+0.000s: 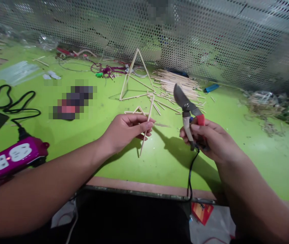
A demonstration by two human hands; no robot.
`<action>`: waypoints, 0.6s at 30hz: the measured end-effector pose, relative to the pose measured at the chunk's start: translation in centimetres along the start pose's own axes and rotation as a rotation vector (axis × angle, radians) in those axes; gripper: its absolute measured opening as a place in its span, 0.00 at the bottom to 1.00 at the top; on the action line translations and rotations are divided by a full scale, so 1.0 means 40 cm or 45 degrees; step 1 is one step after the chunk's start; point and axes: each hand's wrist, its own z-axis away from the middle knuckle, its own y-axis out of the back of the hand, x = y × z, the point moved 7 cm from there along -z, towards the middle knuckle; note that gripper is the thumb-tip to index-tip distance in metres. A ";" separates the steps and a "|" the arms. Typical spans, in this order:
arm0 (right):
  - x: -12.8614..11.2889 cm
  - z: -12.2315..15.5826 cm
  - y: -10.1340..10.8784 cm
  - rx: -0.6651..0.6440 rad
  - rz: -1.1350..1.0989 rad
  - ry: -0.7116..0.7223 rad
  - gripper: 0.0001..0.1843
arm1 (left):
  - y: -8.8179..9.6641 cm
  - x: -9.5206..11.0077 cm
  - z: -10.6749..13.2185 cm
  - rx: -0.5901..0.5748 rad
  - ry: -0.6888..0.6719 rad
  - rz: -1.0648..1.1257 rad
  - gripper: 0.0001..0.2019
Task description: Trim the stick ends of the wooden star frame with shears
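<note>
Both my hands are up over the green workbench [248, 162]: my left hand [125, 134] curls its fingers closed on a thin wooden stick [147, 128], and my right hand [212, 140] wraps tightly around the handles of red-gripped pruning shears [185, 101].

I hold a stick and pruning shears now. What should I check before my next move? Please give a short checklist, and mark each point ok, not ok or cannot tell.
Stick held in the left hand: ok, the fingers and thumb are around it.
Pruning shears held in the right hand: ok, the fingers are around the handles.
Blades open or shut: cannot tell from this angle.
Hands and tools apart: ok, the stick does not touch the shears.
Black cable out of the way: not ok, it runs from just below the right hand over the table edge.
Spare sticks: ok, a pile of sticks lies beyond the shears.
</note>
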 end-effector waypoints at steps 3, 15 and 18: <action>0.001 -0.001 -0.018 -0.161 -0.321 0.009 0.14 | -0.003 0.000 0.006 -0.009 -0.005 -0.024 0.17; -0.071 0.043 -0.045 -0.111 0.576 0.570 0.20 | -0.003 0.004 0.014 0.015 -0.053 -0.029 0.14; -0.081 0.052 -0.058 -0.130 0.669 0.617 0.20 | -0.007 0.002 0.015 0.020 -0.040 -0.061 0.14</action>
